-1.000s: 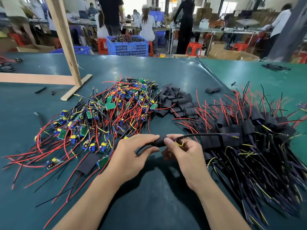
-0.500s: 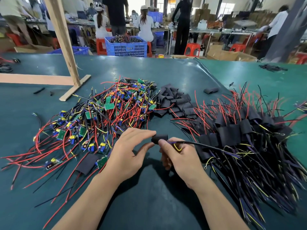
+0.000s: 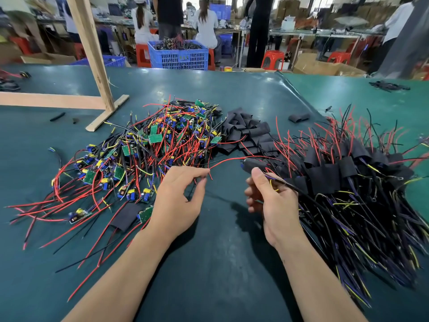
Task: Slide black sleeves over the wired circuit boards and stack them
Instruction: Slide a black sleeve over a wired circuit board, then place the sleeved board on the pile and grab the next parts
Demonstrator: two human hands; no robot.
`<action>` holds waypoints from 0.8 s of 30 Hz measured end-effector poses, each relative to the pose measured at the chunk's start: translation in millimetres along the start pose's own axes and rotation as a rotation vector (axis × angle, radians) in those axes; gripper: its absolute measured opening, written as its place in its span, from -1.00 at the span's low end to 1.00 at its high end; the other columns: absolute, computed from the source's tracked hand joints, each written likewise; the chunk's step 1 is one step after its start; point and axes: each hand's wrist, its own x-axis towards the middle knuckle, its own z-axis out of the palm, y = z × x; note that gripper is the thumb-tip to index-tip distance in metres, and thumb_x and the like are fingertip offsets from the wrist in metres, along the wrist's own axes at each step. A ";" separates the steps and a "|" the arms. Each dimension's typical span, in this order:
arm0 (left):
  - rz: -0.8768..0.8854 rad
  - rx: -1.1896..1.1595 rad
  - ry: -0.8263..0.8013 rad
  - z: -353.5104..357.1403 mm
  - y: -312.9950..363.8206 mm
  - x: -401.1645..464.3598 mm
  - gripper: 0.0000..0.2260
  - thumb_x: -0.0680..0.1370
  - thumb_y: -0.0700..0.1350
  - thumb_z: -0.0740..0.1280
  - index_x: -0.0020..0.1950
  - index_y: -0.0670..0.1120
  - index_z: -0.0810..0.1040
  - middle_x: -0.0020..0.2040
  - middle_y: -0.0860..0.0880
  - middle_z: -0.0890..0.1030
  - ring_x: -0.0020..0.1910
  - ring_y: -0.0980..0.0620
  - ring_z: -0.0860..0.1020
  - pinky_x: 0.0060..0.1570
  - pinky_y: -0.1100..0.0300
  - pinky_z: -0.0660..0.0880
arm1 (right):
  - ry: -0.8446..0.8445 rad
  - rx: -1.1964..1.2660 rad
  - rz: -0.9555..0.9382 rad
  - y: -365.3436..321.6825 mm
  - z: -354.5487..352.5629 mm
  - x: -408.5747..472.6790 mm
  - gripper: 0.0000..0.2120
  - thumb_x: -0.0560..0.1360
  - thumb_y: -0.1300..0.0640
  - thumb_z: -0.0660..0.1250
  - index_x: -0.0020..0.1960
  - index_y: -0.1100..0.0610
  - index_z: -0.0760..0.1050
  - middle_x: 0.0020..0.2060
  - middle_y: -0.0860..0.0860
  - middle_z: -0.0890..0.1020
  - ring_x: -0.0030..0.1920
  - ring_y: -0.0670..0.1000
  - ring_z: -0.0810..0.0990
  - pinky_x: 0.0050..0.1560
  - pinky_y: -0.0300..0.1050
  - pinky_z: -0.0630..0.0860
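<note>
Sleeved board held between two hands over green mat

Hands meet above the mat, with a sleeved board strung between them. The left hand pinches the board's red wire between thumb and forefinger, its other fingers loosely curled. The right hand grips the dark and yellow leads on the board's other side, thumb pressed on top and fingers curled beneath. The board itself hangs just above the right thumb, covered by its black sleeve, with a bit of blue showing at the left end.

To the left lies a tangled heap of bare boards, green with blue and yellow parts and red and black wires. Behind the hands sits a pile of empty sleeves, touching that heap. One more flat sleeve lies near the left wrist. To the right spreads the stack of finished boards, sleeves in rows, red wires pointing away and dark leads fanning toward the person.

A wooden post rises at the far left. Beyond the table stands a blue crate, with people at benches behind it.
</note>
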 end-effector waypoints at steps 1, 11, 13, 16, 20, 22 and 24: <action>0.003 -0.002 0.000 0.3 0.1 -0.1 -0.82 0.51 -0.31 0.41 0.08 -0.13 0.66 -0.03 0.07 0.66 -0.01 0.04 0.54 0.11 0.22 0.44 | 0.010 0.007 -0.003 0.3 0.1 -0.3 -0.71 0.55 0.04 0.38 -0.32 0.10 0.62 -0.48 -0.01 0.56 -0.50 -0.08 0.49 -0.53 -0.27 0.40; -0.032 0.000 -0.036 1.1 1.9 -1.0 -0.81 0.52 -0.29 0.42 0.10 -0.10 0.66 -0.09 0.19 0.57 -0.08 0.17 0.47 0.03 0.37 0.39 | 0.362 0.324 -0.261 -38.4 -15.9 15.7 -0.76 0.62 0.07 0.29 -0.19 0.12 0.55 -0.54 -0.07 0.52 -0.60 -0.12 0.40 -0.57 -0.31 0.32; -0.030 0.007 -0.043 2.0 1.6 -0.3 -0.80 0.52 -0.29 0.42 0.11 -0.11 0.66 -0.09 0.22 0.55 -0.08 0.20 0.46 0.02 0.35 0.40 | 0.378 0.420 -0.167 -48.5 -22.4 24.9 -0.82 0.63 0.07 0.26 -0.11 0.10 0.52 -0.44 -0.04 0.63 -0.55 -0.11 0.48 -0.52 -0.30 0.41; -0.033 0.008 -0.048 3.2 0.8 0.3 -0.80 0.52 -0.28 0.42 0.11 -0.10 0.66 -0.10 0.22 0.55 -0.09 0.17 0.47 0.02 0.28 0.43 | 0.291 0.462 0.016 -45.9 -23.3 29.4 -0.85 0.62 0.07 0.27 -0.06 0.13 0.50 -0.34 0.03 0.68 -0.51 -0.08 0.54 -0.49 -0.30 0.47; -0.020 0.002 -0.057 3.9 2.8 1.2 -0.81 0.51 -0.28 0.43 0.10 -0.11 0.66 -0.11 0.28 0.53 -0.12 0.21 0.45 -0.01 0.31 0.43 | 0.276 0.245 -0.048 -25.8 -16.8 26.0 -0.89 0.61 0.18 0.25 -0.03 0.12 0.55 -0.40 -0.01 0.62 -0.56 -0.08 0.46 -0.58 -0.28 0.41; -0.017 0.002 -0.055 3.1 2.8 1.0 -0.81 0.51 -0.28 0.43 0.10 -0.10 0.66 -0.11 0.35 0.50 -0.14 0.23 0.43 -0.03 0.36 0.40 | 0.266 0.177 -0.122 -20.4 -15.8 24.9 -0.87 0.62 0.20 0.24 -0.04 0.11 0.55 -0.41 -0.01 0.60 -0.58 -0.07 0.44 -0.60 -0.27 0.39; -0.020 0.002 -0.052 2.1 2.8 0.6 -0.81 0.51 -0.28 0.43 0.09 -0.10 0.66 -0.11 0.36 0.50 -0.14 0.22 0.43 -0.05 0.34 0.41 | 0.253 0.113 -0.176 -16.5 -15.6 23.7 -0.86 0.63 0.22 0.23 -0.04 0.12 0.55 -0.41 -0.01 0.59 -0.58 -0.07 0.44 -0.60 -0.27 0.38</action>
